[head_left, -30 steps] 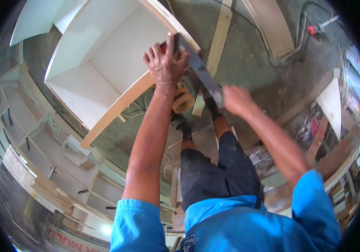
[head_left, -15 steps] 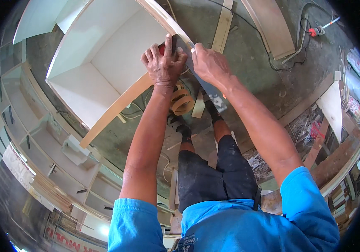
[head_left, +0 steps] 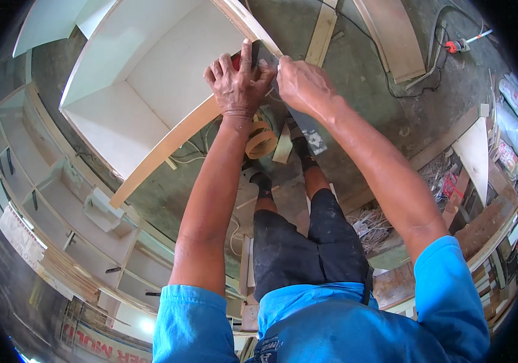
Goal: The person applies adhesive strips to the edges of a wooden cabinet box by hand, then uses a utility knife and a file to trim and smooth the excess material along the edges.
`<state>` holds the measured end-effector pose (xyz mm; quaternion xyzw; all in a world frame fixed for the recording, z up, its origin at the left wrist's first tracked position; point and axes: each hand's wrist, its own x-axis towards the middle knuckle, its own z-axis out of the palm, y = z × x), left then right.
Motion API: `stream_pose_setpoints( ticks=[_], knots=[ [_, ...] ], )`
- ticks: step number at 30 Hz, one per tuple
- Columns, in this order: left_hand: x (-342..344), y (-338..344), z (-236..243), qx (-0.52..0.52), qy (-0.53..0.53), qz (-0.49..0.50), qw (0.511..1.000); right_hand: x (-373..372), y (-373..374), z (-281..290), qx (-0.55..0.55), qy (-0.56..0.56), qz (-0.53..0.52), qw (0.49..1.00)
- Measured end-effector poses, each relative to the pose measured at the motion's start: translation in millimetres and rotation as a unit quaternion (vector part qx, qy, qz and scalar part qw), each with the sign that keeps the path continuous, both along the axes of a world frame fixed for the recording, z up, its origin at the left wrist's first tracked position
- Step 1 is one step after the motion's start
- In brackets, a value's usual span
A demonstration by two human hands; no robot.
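My left hand (head_left: 239,85) is closed over a dark tool with a red part (head_left: 236,61), its index finger stretched along it. A broad grey blade (head_left: 268,55) shows between my hands, so it looks like a handsaw. My right hand (head_left: 305,86) is closed at the blade's edge, fingers pinched together; what they hold is hidden. Both hands are at the near corner of a white open cabinet box (head_left: 168,66). A tan strip (head_left: 168,151) runs along the cabinet's near edge up to my left wrist. Below the hands hangs a tan coiled strip (head_left: 261,144).
Wooden boards (head_left: 392,39) and a plank (head_left: 321,36) lie on the concrete floor ahead. A cable leads to a red and white tool (head_left: 457,46) at far right. Scrap wood and shavings (head_left: 368,233) lie at right. Long shelved cabinet frames (head_left: 77,209) stand at left.
My right hand has shifted slightly up and to the right. My left hand stays nearly in place on the tool. The whole view has shifted a little.
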<state>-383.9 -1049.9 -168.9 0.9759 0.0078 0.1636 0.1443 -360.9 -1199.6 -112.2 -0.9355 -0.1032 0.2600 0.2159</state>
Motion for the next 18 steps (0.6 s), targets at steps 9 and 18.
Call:
stream_pose_setpoints(
  ticks=[9, 18],
  knots=[
    [-2, 4, -3, 0.008, -0.007, -0.014, 1.000, -10, -4, 3, 0.005, 0.037, -0.014, 0.999],
    [4, 3, 2, 0.003, -0.015, -0.002, 1.000, -69, -50, 22, -0.122, 0.218, 0.101, 0.963]
  ],
)
